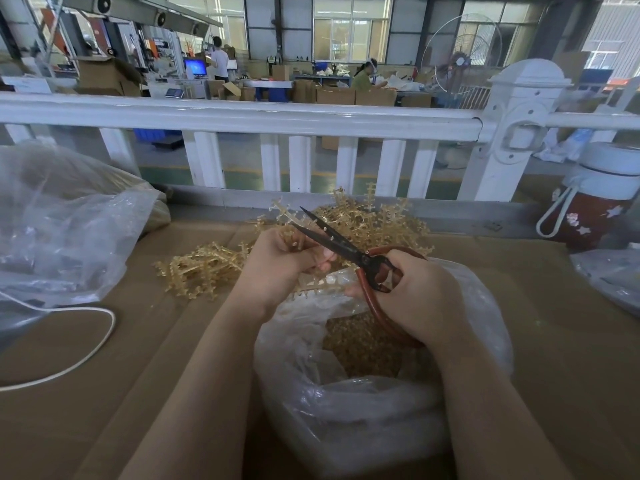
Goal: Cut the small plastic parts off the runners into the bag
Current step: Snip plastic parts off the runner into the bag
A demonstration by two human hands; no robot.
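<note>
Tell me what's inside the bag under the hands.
The bag holds a heap of small amber cut parts. Crumpled plastic and the right hand hide how deep it goes.

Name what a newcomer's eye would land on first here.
At centre, the right hand holds black scissors with blades parted over a runner gripped by the left hand. Below them gapes a clear bag of cut amber parts; behind lies a tangled pile of runners.

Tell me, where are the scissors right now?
The scissors are in the middle of the head view, gripped by the right hand above the bag. Their open blades point up-left over the left hand, which holds a runner.
</note>
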